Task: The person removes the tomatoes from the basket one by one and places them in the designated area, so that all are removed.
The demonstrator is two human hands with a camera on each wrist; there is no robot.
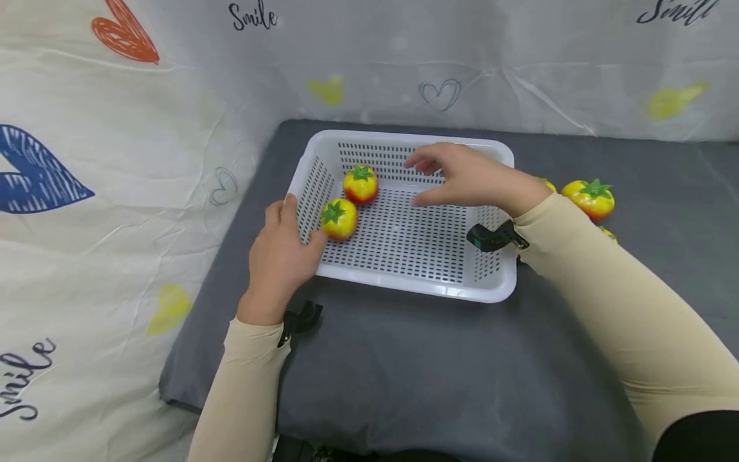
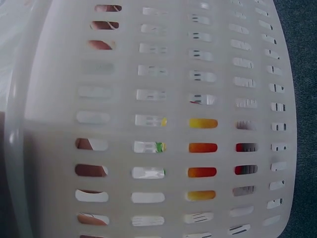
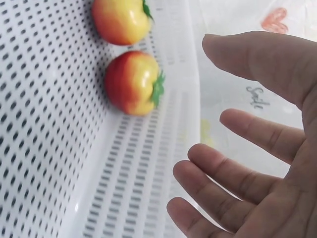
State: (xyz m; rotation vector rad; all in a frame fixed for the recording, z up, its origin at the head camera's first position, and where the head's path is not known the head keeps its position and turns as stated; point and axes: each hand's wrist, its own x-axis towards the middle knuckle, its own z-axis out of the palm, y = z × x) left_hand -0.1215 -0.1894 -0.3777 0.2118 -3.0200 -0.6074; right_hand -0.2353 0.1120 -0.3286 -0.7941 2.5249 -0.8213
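Observation:
In the head view, a white slotted plastic basket (image 1: 404, 286) stands on the grey surface. Two red-and-yellow tomatoes with green leafy tops lie at its left end, one tomato (image 1: 339, 219) nearer and one (image 1: 360, 185) behind it. My left hand (image 1: 283, 256) holds the basket's left rim, thumb over the edge. Through the slots of the basket wall (image 2: 119, 84), the left wrist view shows bits of skin and tomato colour. Above the basket's right half hovers my right hand (image 1: 462, 176), fingers spread and loosely bent, holding nothing; its palm (image 3: 292, 198) appears in the right wrist view.
Right of the basket, several more tomatoes (image 1: 590, 197) lie on the grey cloth (image 1: 404, 366), partly hidden by the right forearm. A pale sheet (image 1: 381, 38) printed with hearts and words rises behind and along the left side.

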